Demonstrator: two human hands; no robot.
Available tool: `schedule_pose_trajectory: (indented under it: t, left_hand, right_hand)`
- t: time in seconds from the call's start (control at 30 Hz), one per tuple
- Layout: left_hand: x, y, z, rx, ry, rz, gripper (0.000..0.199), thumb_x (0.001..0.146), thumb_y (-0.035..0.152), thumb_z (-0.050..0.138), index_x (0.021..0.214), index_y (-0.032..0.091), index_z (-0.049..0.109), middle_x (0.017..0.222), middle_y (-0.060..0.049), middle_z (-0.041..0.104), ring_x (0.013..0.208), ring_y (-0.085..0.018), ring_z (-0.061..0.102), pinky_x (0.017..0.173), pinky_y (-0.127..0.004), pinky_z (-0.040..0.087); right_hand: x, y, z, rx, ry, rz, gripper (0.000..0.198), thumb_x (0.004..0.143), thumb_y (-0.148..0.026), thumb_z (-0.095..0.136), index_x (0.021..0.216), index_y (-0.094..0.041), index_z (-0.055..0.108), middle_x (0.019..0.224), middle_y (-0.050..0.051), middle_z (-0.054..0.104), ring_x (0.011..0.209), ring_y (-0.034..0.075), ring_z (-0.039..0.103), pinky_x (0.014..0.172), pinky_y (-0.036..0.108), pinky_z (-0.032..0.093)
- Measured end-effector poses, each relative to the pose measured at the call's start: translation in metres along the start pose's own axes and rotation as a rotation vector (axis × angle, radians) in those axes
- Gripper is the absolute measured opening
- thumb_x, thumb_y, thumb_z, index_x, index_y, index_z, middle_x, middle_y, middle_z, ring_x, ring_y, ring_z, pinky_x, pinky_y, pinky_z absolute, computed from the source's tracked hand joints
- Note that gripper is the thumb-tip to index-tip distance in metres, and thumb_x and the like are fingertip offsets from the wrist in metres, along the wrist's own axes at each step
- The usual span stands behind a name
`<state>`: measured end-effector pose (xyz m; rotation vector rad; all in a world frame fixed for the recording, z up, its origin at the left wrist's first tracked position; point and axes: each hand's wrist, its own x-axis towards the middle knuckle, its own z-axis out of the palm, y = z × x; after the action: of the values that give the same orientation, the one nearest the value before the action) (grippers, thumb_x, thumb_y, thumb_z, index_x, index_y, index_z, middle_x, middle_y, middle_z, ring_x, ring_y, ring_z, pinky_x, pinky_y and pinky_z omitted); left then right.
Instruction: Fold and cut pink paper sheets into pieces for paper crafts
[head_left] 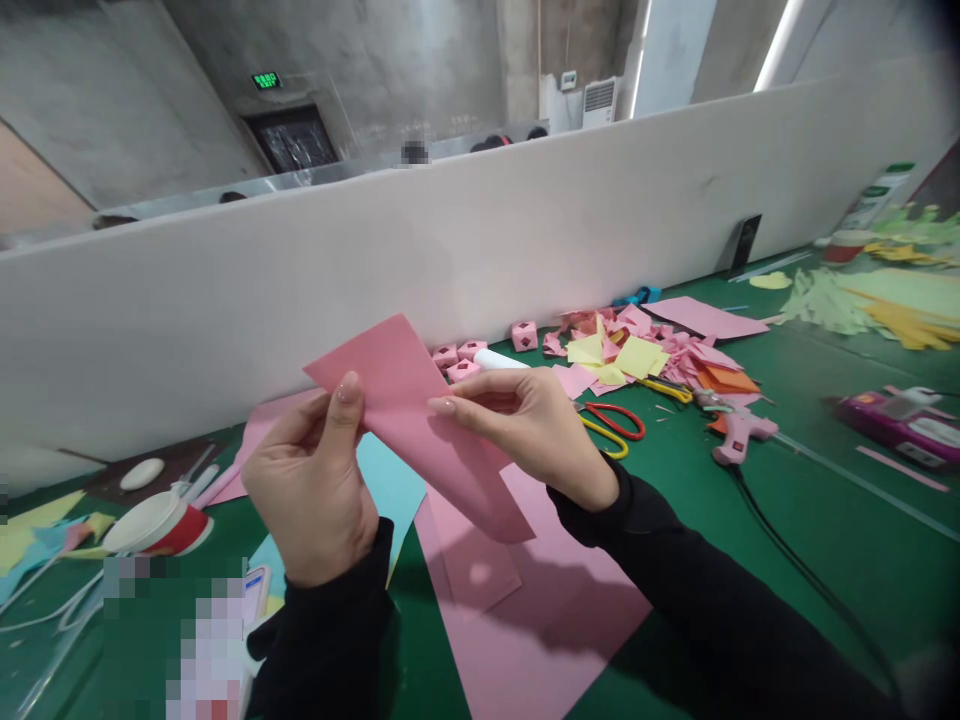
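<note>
A sheet of pink paper [397, 375] is held up in the air, its lower part bending down in a curve. My left hand [319, 475] pinches its left edge between thumb and fingers. On the other side, my right hand [532, 430] grips the paper with thumb and forefinger. Below them, a larger pink sheet [555, 640] lies on the green table, with a smaller pink piece [480, 570] on top of it. A light blue sheet [386, 470] shows partly behind my left hand.
Scissors [615, 425] with red and yellow handles lie right of my right hand. Beyond are pink and yellow scraps [630, 350] and small pink paper cubes [524, 336]. A pink glue gun [739, 430] trails a black cord. A paper cup [169, 525] lies left; a white partition [450, 250] borders the table.
</note>
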<state>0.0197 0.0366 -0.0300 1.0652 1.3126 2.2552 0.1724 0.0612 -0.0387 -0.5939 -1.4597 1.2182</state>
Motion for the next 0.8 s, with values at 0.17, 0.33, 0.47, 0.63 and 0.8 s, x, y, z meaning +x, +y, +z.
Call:
schedule_pose_trajectory:
  t: [0.17,0.33,0.47,0.63,0.8]
  left_hand:
    - [0.0,0.001,0.0,-0.036,0.012,0.024,0.017,0.061,0.026,0.084,0.073,0.017,0.075,0.071,0.0,0.071,0.065,-0.011,0.062,0.065,-0.026,0.055]
    - [0.0,0.0,0.001,-0.045,0.005,0.024,0.015,0.064,0.026,0.082,0.073,0.018,0.075,0.074,0.0,0.072,0.068,-0.012,0.063,0.068,-0.029,0.056]
    - [-0.001,0.0,0.001,-0.056,-0.009,0.0,0.015,0.065,0.027,0.082,0.074,0.017,0.074,0.076,-0.001,0.071,0.069,-0.012,0.063,0.068,-0.029,0.056]
    - [0.001,0.003,-0.003,0.026,-0.19,-0.098,0.019,0.069,0.035,0.078,0.069,0.018,0.071,0.069,0.001,0.066,0.065,-0.011,0.06,0.063,-0.024,0.054]
    - [0.005,0.001,-0.01,0.195,-0.31,-0.136,0.018,0.067,0.035,0.079,0.069,0.019,0.071,0.069,0.0,0.066,0.066,-0.013,0.06,0.063,-0.024,0.054]
  right_hand:
    - [-0.001,0.001,0.0,-0.004,-0.017,0.002,0.023,0.074,-0.038,0.073,0.083,-0.017,0.076,0.08,0.004,0.074,0.074,0.015,0.069,0.065,0.024,0.054]
    - [-0.001,0.002,0.001,-0.012,-0.008,-0.004,0.024,0.075,-0.04,0.072,0.083,-0.018,0.076,0.08,0.004,0.074,0.074,0.015,0.068,0.065,0.025,0.053]
    - [0.0,0.003,0.0,-0.012,-0.008,0.009,0.025,0.074,-0.042,0.072,0.082,-0.018,0.076,0.082,0.005,0.074,0.075,0.015,0.067,0.067,0.026,0.052]
    - [0.003,0.005,-0.007,0.02,0.004,0.084,0.03,0.071,-0.045,0.073,0.079,-0.016,0.075,0.079,0.005,0.073,0.074,0.016,0.065,0.064,0.026,0.05]
    - [0.006,0.006,-0.012,0.049,0.001,0.137,0.032,0.07,-0.046,0.074,0.08,-0.016,0.075,0.078,0.005,0.072,0.072,0.015,0.064,0.064,0.027,0.049]
